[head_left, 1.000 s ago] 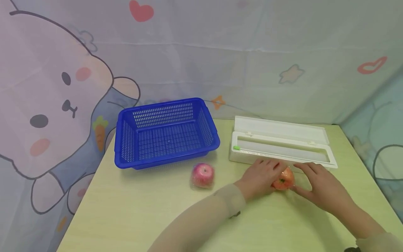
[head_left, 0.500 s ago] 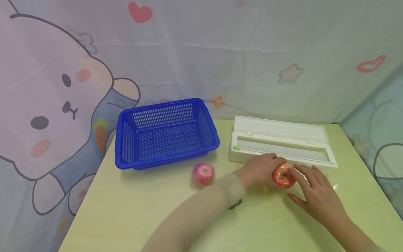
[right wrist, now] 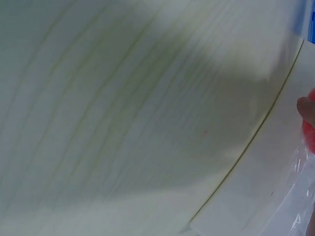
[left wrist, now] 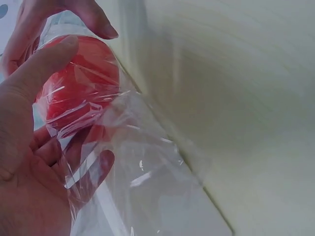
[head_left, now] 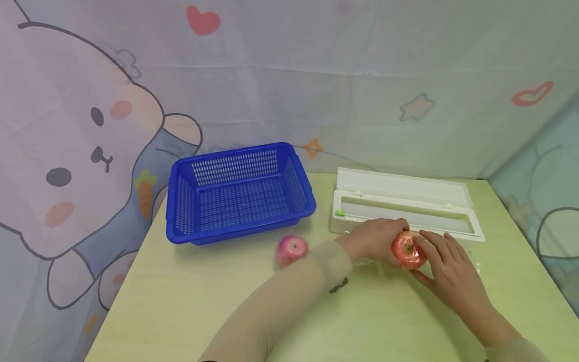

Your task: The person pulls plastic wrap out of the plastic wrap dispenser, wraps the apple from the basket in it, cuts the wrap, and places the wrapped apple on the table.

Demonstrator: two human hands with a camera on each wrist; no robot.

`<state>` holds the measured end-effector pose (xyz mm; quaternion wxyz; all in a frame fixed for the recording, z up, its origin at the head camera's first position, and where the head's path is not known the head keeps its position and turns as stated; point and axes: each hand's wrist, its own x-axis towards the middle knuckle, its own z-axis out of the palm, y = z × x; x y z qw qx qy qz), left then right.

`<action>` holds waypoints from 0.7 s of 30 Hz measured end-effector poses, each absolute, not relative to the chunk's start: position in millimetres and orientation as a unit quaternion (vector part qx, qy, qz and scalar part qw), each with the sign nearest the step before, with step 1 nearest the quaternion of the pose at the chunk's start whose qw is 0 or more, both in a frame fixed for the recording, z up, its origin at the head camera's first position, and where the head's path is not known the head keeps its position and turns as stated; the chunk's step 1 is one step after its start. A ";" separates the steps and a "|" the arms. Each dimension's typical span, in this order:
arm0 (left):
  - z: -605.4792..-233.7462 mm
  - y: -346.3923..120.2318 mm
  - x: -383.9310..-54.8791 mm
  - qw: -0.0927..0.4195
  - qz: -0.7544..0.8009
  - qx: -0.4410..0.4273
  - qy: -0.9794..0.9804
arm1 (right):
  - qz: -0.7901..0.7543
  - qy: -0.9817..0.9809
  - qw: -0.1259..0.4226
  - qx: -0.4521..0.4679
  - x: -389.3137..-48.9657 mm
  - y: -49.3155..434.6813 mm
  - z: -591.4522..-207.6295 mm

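Right hand closing thumb and fingers round film-wrapped red apple, left hand gripping its other side

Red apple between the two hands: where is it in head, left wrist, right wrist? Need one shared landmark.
Head: red apple right of centre, lower half, between left hand and right hand.
Left wrist: upper left, partly behind a thumb.
Right wrist: right edge, about mid-height, cut off by the frame.
Shared landmark: clear film at the apple, fainter in head.
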<state>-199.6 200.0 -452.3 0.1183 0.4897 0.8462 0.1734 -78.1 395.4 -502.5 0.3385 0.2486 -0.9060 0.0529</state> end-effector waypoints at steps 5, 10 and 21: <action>-445.4 200.2 -200.1 0.101 0.133 0.495 0.853 | 0.053 -0.909 0.328 0.251 -81.4 397.7 -502.1; -440.6 200.0 -199.7 0.076 0.082 0.496 0.861 | 0.055 -0.906 0.327 0.265 -83.5 400.7 -500.3; -437.1 196.9 -196.7 0.038 0.014 0.478 0.877 | 0.068 -0.900 0.332 0.273 -86.1 403.1 -495.0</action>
